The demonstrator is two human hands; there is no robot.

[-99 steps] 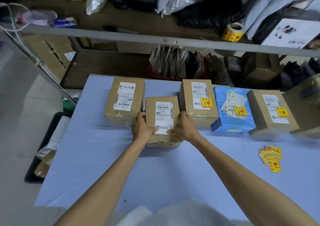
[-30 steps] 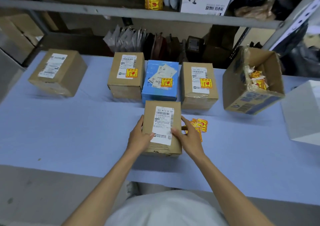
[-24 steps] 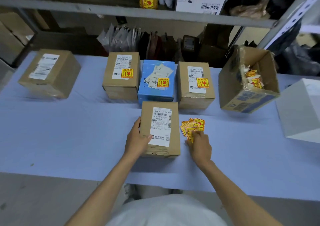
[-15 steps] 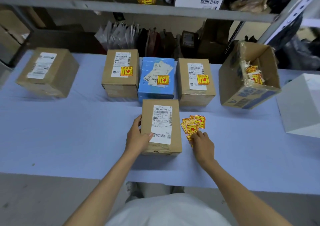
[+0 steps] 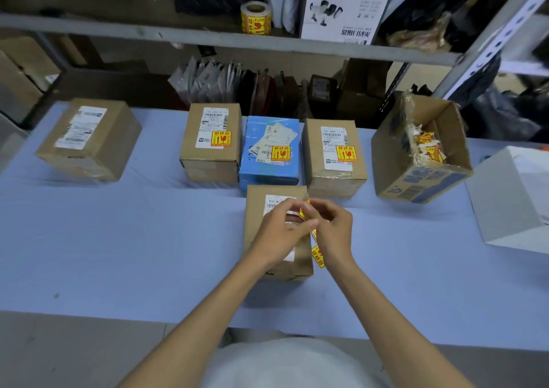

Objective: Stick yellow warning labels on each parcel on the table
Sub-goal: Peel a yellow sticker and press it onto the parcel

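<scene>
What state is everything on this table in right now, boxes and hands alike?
Near parcel: closed, unlabelled.
Far-left parcel: closed, unlabelled.
Centre-left brown parcel: closed, labelled.
Blue parcel: closed, labelled.
Centre-right brown parcel: closed, labelled.
Carton: open, label scraps inside.
Loose labels: lying beside near parcel.
Left hand: pinches yellow label above near parcel.
Right hand: pinches the same label.

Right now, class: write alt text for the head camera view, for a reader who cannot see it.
A person's left hand and right hand pinch a yellow warning label above a brown parcel on a blue table. Behind it three parcels already carry yellow labels; another brown parcel far left has none.
</scene>
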